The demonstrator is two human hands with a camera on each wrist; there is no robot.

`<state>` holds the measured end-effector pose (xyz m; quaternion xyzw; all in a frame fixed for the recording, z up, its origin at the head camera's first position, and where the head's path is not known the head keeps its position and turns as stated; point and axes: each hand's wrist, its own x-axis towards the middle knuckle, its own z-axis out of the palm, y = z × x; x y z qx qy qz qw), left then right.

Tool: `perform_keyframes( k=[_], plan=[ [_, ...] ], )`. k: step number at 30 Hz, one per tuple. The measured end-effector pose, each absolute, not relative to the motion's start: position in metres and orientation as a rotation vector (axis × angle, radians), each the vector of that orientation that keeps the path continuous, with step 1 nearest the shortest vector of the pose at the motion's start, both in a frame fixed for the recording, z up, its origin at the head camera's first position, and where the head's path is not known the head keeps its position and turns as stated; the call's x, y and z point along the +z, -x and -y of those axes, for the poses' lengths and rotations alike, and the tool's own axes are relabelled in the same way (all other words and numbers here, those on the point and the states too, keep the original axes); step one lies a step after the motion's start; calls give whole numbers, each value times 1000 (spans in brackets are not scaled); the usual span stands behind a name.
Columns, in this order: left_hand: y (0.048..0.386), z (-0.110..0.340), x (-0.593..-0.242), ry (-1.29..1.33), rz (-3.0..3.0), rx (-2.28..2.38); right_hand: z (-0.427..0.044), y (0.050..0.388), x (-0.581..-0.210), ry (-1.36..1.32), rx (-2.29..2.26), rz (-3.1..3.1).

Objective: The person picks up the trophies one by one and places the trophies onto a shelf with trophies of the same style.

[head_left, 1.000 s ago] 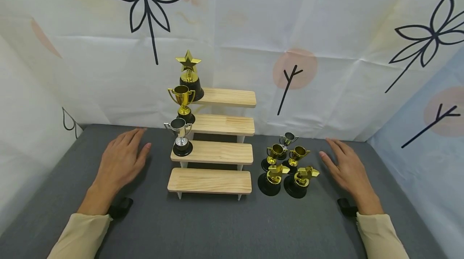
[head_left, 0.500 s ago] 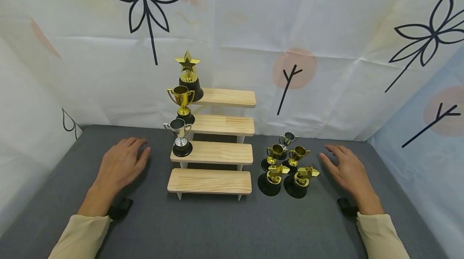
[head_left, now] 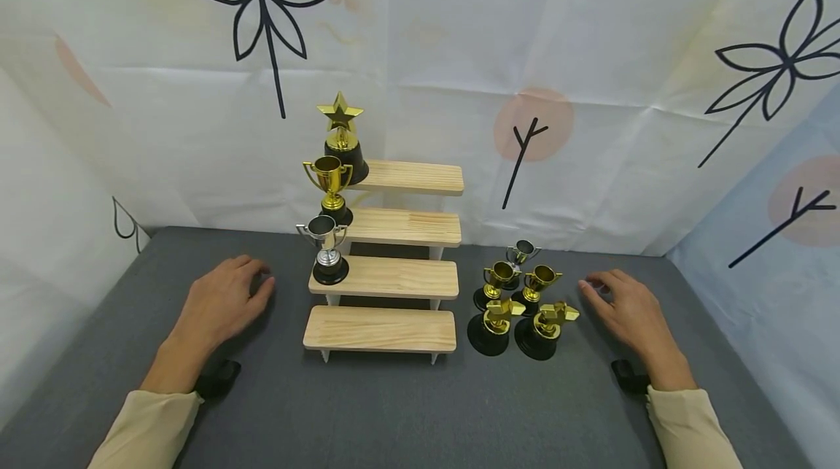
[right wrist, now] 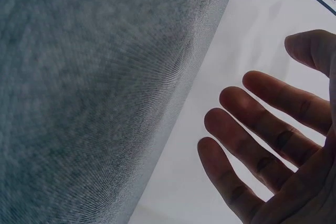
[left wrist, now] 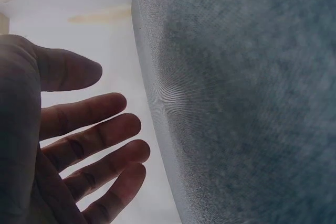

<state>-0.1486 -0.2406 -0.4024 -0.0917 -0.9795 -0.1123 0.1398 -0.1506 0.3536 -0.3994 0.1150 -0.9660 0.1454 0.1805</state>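
My left hand (head_left: 219,301) is over the grey table, left of a wooden tiered stand (head_left: 387,328); its fingers are loosely bent and hold nothing. On the stand's left side, a gold star trophy (head_left: 341,137) tops the highest step. Below it come a gold cup trophy (head_left: 331,181) and, one step lower, a silver cup trophy (head_left: 327,250). My right hand (head_left: 626,308), fingers also relaxed around nothing, lies just right of a trophy group. That group has a silver cup (head_left: 523,251), two gold cups (head_left: 500,273) and two gold-topped trophies (head_left: 488,330) on black bases.
The grey table (head_left: 394,418) meets a white printed cloth backdrop (head_left: 426,39) behind the stand. A thin dark cord-like loop (head_left: 125,221) shows at the left on the white cloth. Each wrist wears a black device (head_left: 219,378). The lowest step of the stand is bare wood.
Both hands have drawn their fingertips back slightly and bent their fingers more. The trophies and the stand have stayed in place.
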Motion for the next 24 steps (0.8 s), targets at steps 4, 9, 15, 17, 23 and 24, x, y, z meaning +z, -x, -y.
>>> perform_keyframes(
  k=[4, 9, 15, 17, 23, 24],
  plan=[
    [149, 240, -402, 255, 2877, -351, -353, 150, -399, -317, 408, 2746],
    [149, 240, -402, 264, 2930, -451, -351, 150, -398, -315, 422, 2764],
    [149, 239, -400, 279, 2958, -540, -351, 149, -398, -302, 430, 2771],
    [148, 239, -399, 293, 2963, -577, -351, 149, -399, -302, 428, 2768],
    [145, 239, -394, 392, 2909, -835, -351, 149, -399, -309, 447, 2768],
    [145, 239, -393, 415, 2890, -895, -350, 149, -399, -315, 456, 2766]
  ],
)
